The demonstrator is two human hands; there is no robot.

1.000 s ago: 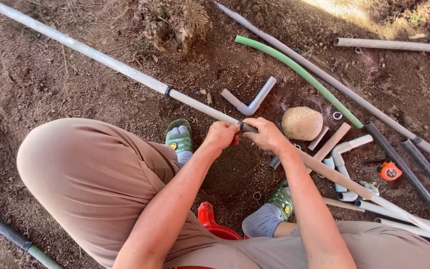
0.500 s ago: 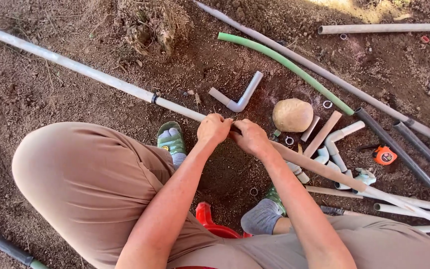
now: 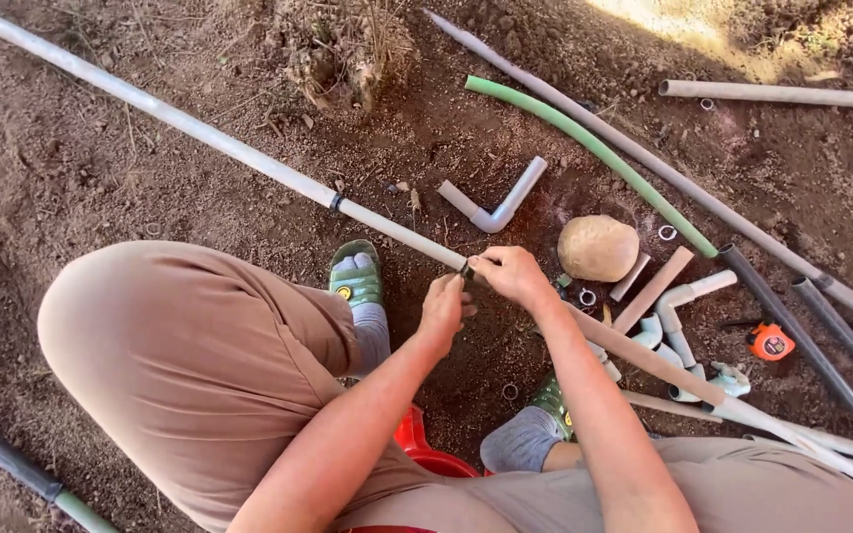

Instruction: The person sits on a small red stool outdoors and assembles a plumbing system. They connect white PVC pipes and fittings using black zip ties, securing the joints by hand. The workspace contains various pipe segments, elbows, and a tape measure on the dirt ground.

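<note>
A long grey pipe runs from the upper left down across my lap to the lower right. Both hands meet on it at a dark ring near the middle. My left hand is closed around the pipe just below the ring. My right hand grips the pipe at the ring with thumb and fingers pinched. A second dark band sits on the pipe further up. My knees and green sandals frame the spot.
On bare soil lie a grey elbow pipe piece, a green hose, a round stone, several short pipe offcuts and small rings, an orange tape measure, more long pipes at right, and a red stool under me.
The view has shifted slightly; my left hand slid down below the ring while my right hand stays pinched at the joint. The pipe lies in the same line.
</note>
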